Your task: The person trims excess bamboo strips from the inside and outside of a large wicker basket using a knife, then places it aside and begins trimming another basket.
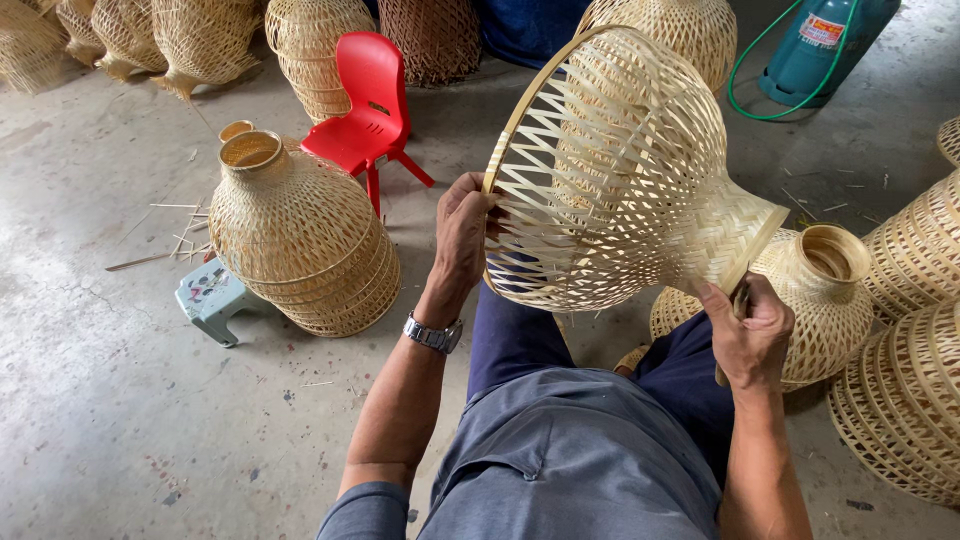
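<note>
Right hand (748, 335) clenched on tool beside basket neck; left hand (462, 232) gripping woven basket (620, 170) rim

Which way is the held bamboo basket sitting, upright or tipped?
Tipped: the bamboo basket lies sideways, wide rim toward the left hand, narrow neck by the right hand.

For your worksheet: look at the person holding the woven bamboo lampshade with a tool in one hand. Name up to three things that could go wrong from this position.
1. The right hand grips a small tool close to the woven bamboo shade; a slip might cut fingers or nick the weave.
2. The left hand holds only the rim, so the thin strips could bend or splinter.
3. Loose bamboo slivers on the concrete floor could prick a foot.
</note>
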